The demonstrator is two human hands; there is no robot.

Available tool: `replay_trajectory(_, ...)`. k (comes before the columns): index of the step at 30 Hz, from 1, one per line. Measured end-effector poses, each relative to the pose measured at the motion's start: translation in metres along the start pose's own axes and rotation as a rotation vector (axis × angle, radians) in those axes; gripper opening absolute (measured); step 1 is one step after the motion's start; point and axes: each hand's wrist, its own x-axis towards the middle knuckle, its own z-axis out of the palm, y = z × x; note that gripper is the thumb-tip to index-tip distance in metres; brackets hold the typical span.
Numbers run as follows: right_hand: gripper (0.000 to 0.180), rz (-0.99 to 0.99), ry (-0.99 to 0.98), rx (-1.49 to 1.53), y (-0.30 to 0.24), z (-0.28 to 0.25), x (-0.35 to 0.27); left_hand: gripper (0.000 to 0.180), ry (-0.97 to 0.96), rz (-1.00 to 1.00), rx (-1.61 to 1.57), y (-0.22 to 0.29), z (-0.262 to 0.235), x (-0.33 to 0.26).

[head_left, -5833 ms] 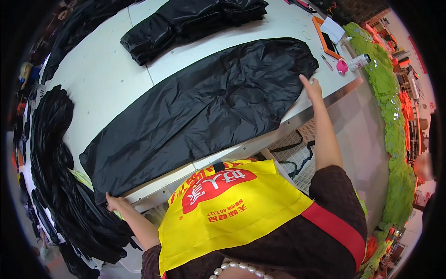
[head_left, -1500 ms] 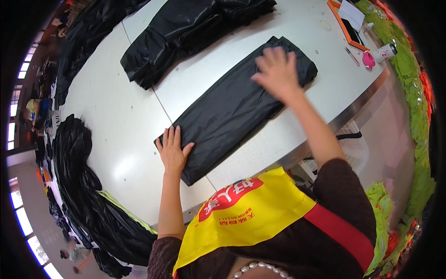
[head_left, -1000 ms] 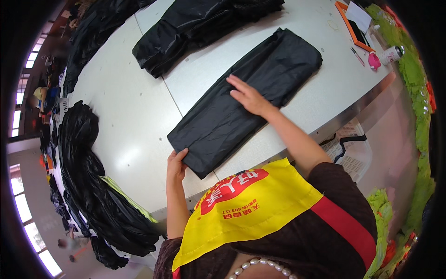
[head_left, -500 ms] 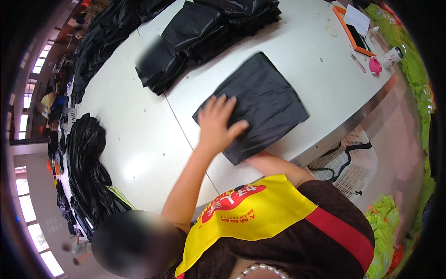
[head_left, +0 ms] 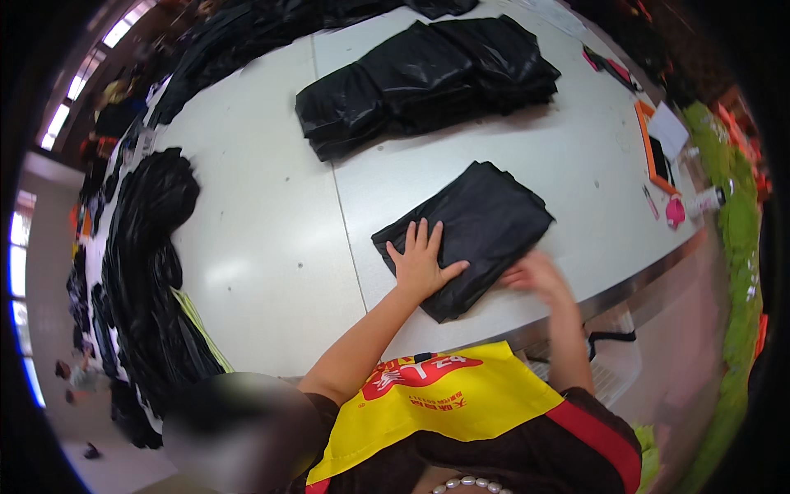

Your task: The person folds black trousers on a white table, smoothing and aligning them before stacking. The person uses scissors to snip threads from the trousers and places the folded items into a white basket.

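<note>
A folded piece of thin black fabric [head_left: 490,218] lies at a slant on the white table [head_left: 255,247] in front of me. My left hand [head_left: 420,267] rests flat on its left part, fingers spread and thumb out to the side. Beside the fabric's lower right edge is my right hand [head_left: 536,276], its fingers close to that edge and smeared by motion. Whether they touch or pinch the fabric cannot be made out. Farther back lies a thick pile of folded black pieces [head_left: 428,82].
Long bunched black fabric [head_left: 144,239] runs along the left, with more [head_left: 239,49] at the far left. An orange tray [head_left: 650,148], a pink item [head_left: 676,212] and a white bottle [head_left: 708,200] stand at the right edge. Below that edge is a white basket [head_left: 613,362].
The black fabric now looks narrower, with an extra fold. My right hand, hidden beneath it before, has come out at its right edge. My left hand stays flat on it. The view has shifted.
</note>
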Motion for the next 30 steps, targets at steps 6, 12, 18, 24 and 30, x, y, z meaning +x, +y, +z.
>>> replay_trajectory(6,0.078,-0.213,0.362,-0.443,-0.086,-0.063,0.031,0.092,0.115,0.056,0.065,-0.005,0.007,-0.009)
replay_trajectory(12,0.075,0.271,-0.27,-0.284,-0.103,-0.011,0.068,0.091,0.137,0.065,0.009,-0.032,-0.001,-0.034)
replay_trajectory(18,0.053,0.169,-0.532,0.011,-0.074,0.09,0.041,0.089,0.467,-0.139,-0.163,-0.131,-0.026,-0.113)
replay_trajectory(24,0.049,-0.475,-0.533,0.392,-0.206,0.2,0.027,0.069,0.509,-0.78,0.121,-0.185,-0.014,-0.233)
replay_trajectory(30,0.034,-0.541,-0.125,0.565,-0.235,0.311,0.147,0.06,0.475,-0.77,0.163,-0.182,-0.022,-0.236)
